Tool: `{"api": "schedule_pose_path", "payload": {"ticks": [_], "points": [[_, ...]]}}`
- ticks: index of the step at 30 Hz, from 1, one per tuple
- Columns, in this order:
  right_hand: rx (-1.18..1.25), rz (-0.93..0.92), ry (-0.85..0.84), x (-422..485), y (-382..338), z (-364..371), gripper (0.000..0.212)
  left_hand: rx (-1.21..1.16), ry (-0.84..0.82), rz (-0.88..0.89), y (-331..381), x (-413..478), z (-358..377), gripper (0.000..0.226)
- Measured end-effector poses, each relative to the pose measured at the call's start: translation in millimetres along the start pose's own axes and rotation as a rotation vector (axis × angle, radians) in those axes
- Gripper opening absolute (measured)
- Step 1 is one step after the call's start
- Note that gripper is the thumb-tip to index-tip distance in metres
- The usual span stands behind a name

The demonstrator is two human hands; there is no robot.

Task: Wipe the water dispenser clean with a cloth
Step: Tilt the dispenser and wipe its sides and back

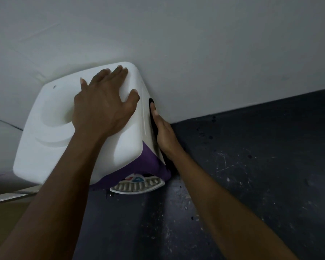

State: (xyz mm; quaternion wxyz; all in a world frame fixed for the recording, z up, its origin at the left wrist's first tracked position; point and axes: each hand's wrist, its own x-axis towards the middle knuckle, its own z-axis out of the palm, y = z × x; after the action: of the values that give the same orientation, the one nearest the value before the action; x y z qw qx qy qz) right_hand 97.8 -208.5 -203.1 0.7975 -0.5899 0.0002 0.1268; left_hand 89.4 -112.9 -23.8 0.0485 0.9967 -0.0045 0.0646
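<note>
I look down on the water dispenser [45, 147], a white box with a round recess in its top, a purple front [148, 164] and a white drip tray [139, 186] below two taps. My left hand [103, 104] lies flat on the top near the back right corner, fingers spread, holding nothing. My right hand [165, 136] presses flat against the dispenser's right side. A dark cloth [150, 102] shows between that hand and the side, sticking out above the fingertips and below the wrist. Most of the cloth is hidden by the hand.
The dispenser stands against a pale wall [176, 44]. A dark, scuffed floor [251, 166] with specks and scratches spreads to the right and front. At lower left a pale ledge [8, 196] meets a brown surface [8, 218].
</note>
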Motion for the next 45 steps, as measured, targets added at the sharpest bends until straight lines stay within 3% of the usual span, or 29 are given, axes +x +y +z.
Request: {"api": "schedule_pose_path", "payload": {"ticks": [7,16,26,32,36,45], "points": [[0.096,-0.059,-0.008,-14.1,-19.1,7.9,0.05,0.011,-0.003,-0.004,-0.5,1.1,-0.2,0.06],[0.1,-0.333,-0.077,-83.0,-9.8,24.3,0.048,0.013,0.006,0.052,-6.3,0.3,2.1,0.053],[0.082,-0.142,-0.056,18.0,-46.6,17.4,0.051,0.018,0.004,0.064,-8.3,3.2,3.5,0.054],[0.198,-0.197,-0.116,-56.3,-30.9,28.0,0.048,0.045,0.006,0.058,-6.4,2.6,3.4,0.054],[0.154,-0.251,-0.059,-102.8,7.4,26.1,0.047,0.039,0.007,0.063,-7.1,1.7,4.9,0.054],[0.133,-0.003,0.112,-103.9,95.0,0.7,0.048,0.041,0.011,0.056,-8.1,3.3,5.8,0.055]]}}
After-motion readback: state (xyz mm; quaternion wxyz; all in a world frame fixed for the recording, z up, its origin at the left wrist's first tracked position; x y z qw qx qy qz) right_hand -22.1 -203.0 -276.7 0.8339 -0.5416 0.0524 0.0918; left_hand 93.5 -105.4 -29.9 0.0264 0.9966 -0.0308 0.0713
